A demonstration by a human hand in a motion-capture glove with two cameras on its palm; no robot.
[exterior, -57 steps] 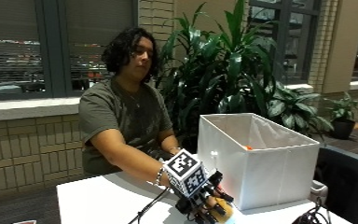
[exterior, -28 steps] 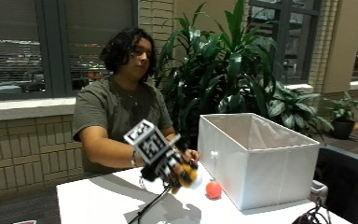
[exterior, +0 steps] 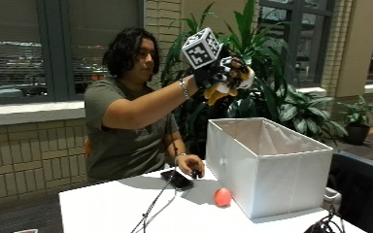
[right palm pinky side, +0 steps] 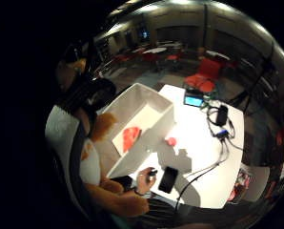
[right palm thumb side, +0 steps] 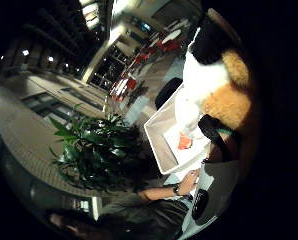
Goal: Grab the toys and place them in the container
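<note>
White container point(exterior: 267, 165) on table point(exterior: 102, 211), open top, red toy point(right palm pinky side: 130, 137) lying inside on floor. Gloved right hand point(exterior: 222, 73) raised above container, fingers curled round orange-white plush toy point(exterior: 228, 86). Pink egg toy point(exterior: 222, 197) on table, just beside container wall.

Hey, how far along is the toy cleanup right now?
Partly done. One red toy already lies on the floor of the white container. In hand: the gloved right hand holds an orange and white plush toy raised above the container's open top, not yet released. Left: a small pink toy on the table beside the container's wall.
</note>
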